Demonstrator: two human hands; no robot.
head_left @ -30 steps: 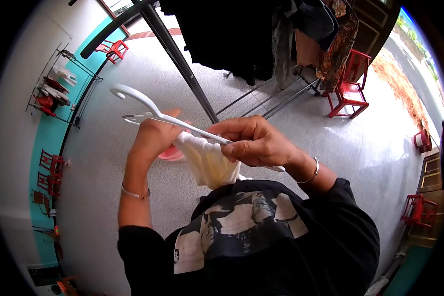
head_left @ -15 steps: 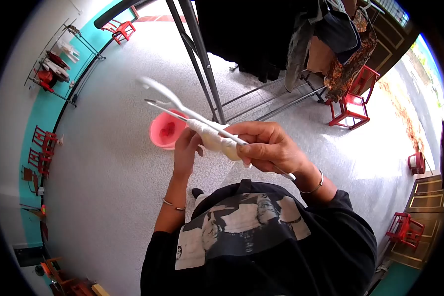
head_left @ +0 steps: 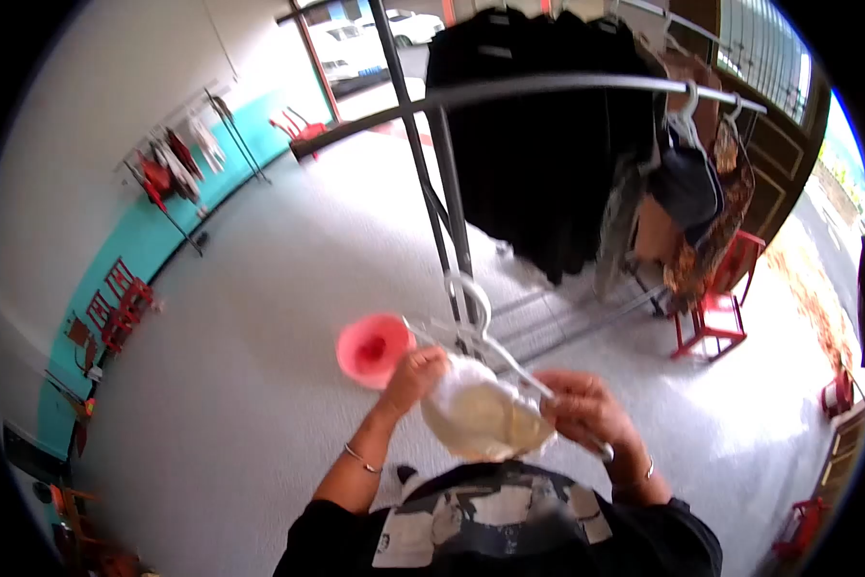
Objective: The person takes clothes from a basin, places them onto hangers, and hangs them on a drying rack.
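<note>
- Currently, left hand (head_left: pixel 418 377) pinched closed on the cloth (head_left: pixel 485 415)
- right hand (head_left: pixel 589 412) curled closed around the hanger (head_left: pixel 520 366)
- cloth hanging between both hands, near the hanger
- pink bucket (head_left: pixel 352 354) on the floor (head_left: pixel 250 385)

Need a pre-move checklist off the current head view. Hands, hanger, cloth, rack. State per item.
1. Right hand grips the white hanger: ok, fingers closed around one arm.
2. Left hand holds the white cloth: ok, gripping its upper edge.
3. Cloth seated evenly on the hanger: cannot tell, the overlap is partly hidden and blurred.
4. Hanger hook unobstructed: ok, nothing seems caught on it.
5. Rack's near rail within reach: cannot tell, one view gives no sure depth.
6. Pink bucket upright: ok, on the floor with something red inside.
</note>
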